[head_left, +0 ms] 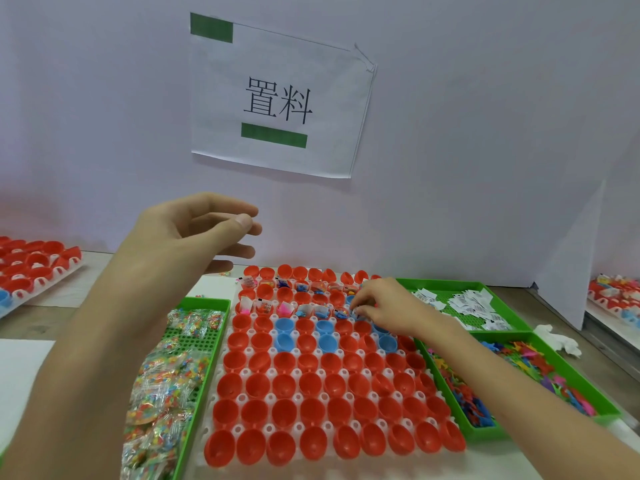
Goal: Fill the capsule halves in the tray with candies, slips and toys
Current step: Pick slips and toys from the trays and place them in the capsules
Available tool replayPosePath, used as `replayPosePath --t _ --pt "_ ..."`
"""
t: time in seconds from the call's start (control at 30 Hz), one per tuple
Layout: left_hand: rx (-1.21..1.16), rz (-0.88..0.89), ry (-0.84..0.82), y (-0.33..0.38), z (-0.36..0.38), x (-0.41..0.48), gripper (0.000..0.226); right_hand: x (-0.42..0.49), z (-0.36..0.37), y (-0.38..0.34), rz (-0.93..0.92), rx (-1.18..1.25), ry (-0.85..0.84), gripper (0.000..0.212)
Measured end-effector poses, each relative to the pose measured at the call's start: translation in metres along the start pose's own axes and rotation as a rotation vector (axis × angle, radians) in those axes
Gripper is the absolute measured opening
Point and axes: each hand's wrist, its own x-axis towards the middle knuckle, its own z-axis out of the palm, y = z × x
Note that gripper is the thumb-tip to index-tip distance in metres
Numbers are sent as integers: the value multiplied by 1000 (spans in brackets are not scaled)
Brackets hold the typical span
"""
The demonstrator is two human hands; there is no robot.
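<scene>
A white tray (242,396) in the middle holds rows of red capsule halves (313,408) and a few blue halves (285,325). The far rows hold candy packets, slips and small toys (284,308). My right hand (384,306) reaches over the third row from the far edge, fingertips curled down at a capsule half and pinching something small that I cannot make out. My left hand (204,230) hovers high above the tray's far left corner, fingers loosely spread, holding nothing.
A green bin of candy packets (169,372) lies left of the tray. Right of it stand a green bin of white slips (467,303) and a two-part bin of colourful toys (519,365). More capsule trays sit far left (31,268) and far right (613,292). White partition behind.
</scene>
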Motion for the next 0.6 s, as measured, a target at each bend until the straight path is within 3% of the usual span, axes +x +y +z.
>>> replayPosePath --t 0.4,0.6 --pt "32 -41 12 -4 0 1 12 -4 14 -4 67 94 226 13" --pt "77 -82 33 -11 -1 2 11 -6 21 -2 25 60 198 13"
